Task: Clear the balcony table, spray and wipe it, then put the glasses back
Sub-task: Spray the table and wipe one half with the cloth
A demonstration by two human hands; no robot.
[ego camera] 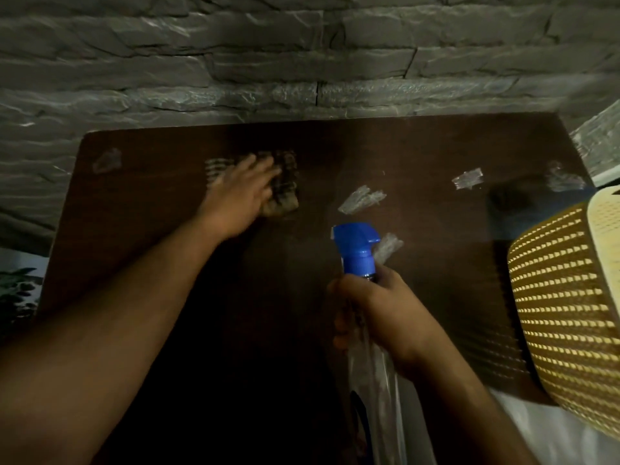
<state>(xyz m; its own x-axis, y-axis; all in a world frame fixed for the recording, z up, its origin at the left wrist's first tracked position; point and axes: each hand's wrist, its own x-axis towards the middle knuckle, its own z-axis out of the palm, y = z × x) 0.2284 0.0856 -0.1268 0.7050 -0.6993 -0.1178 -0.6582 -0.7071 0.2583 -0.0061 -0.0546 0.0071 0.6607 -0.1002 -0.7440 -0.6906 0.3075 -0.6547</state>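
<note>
— Head view, looking down: what container is there, and what's in it?

— One spray bottle (365, 310), clear plastic with a blue trigger head. The right hand (379, 317) grips it round the neck, fingers (339, 330) curled about it, holding it upright over the near middle of the tabletop (436, 156). The body looks see-through; I cannot tell how much liquid is inside, and its lower part runs dark toward the bottom edge.

— And the other hand?

— The left hand (241, 193) reaches toward the far side of the tabletop and presses flat on a cloth (283, 182), fingers spread and fairly straight on top of it. The hand and cloth are blurred, so the cloth's pattern is hard to read; it seems checked or striped, brownish.

— How does the tabletop look?

— Dark brown, wood-grained, with rounded far corners, set against a grey stone wall (302, 62). Several pale wet-looking patches (362, 199) lie on it: one just beyond the bottle's nozzle, one beside the trigger, one further right, and fainter ones near both far corners. Pale streaks sit just left of the cloth.

— Anything cut off?

— A yellow perforated basket-like thing (563, 313) at the right edge, only partly in view, overlapping the tabletop's right side; its inside is not visible. The near part of the tabletop is in deep shadow.
</note>
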